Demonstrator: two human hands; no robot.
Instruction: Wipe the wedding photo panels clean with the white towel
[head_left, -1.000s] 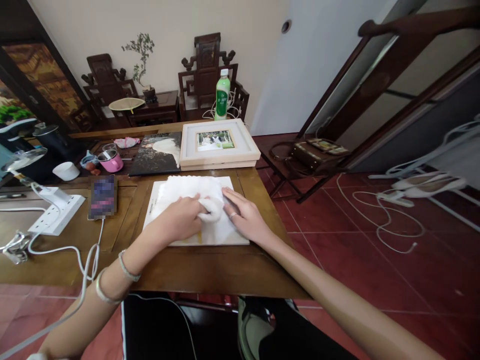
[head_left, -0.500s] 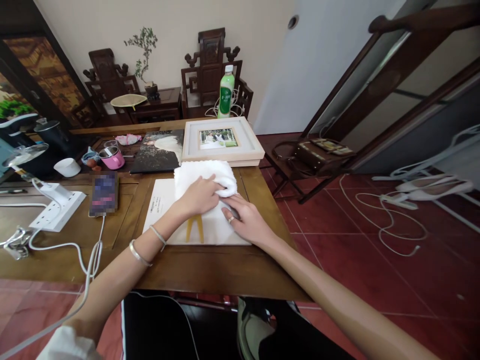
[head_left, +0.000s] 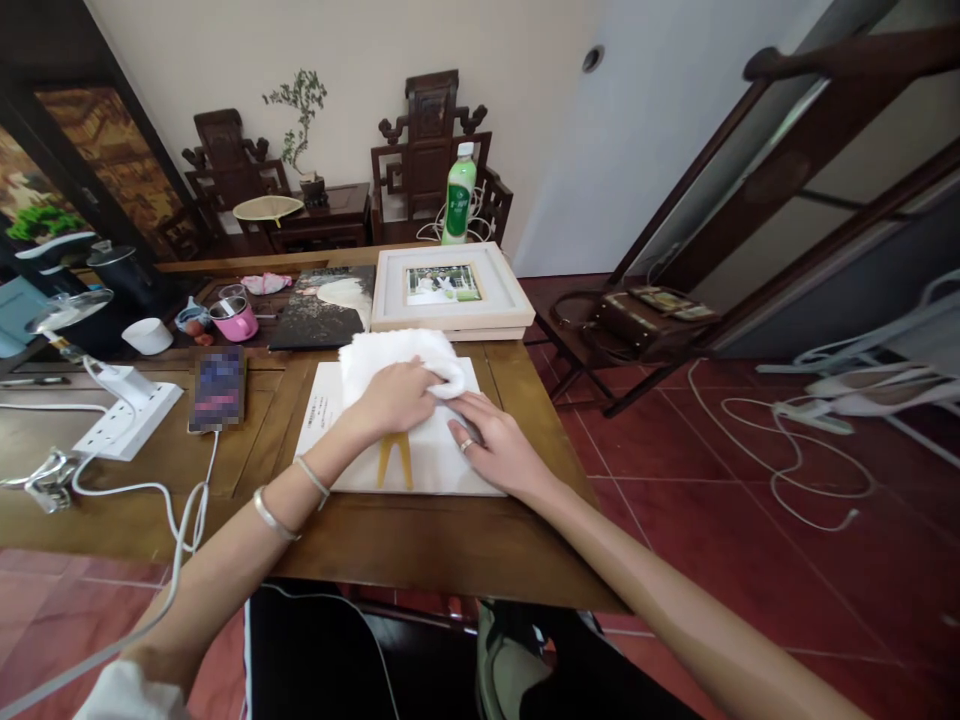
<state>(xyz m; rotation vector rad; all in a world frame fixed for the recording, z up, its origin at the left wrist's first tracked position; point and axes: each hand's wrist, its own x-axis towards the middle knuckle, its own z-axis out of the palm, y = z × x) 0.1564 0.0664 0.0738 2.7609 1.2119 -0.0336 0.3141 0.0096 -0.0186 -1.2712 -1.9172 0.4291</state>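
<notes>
A white flat board [head_left: 352, 470] with a yellow stand-shaped piece [head_left: 395, 462] lies on the wooden table [head_left: 420, 545] in front of me. My left hand [head_left: 390, 398] is closed on a bunched white cloth [head_left: 390, 350] and presses it onto the far part of the board. My right hand [head_left: 499, 450] lies flat on the board's right side, fingers stretched out, a ring on one finger, holding nothing.
Behind the board lie a white picture frame [head_left: 450, 290] and a dark photo print [head_left: 322, 305]. A phone [head_left: 217, 388], a power strip [head_left: 124, 420] with cables, a pink cup [head_left: 234, 320] and a white bowl [head_left: 148, 335] sit at left. A green bottle [head_left: 459, 195] stands at the back.
My left hand has pushed the cloth from the board's near middle to its far edge, uncovering the yellow piece. My right hand has stayed on the board's right side.
</notes>
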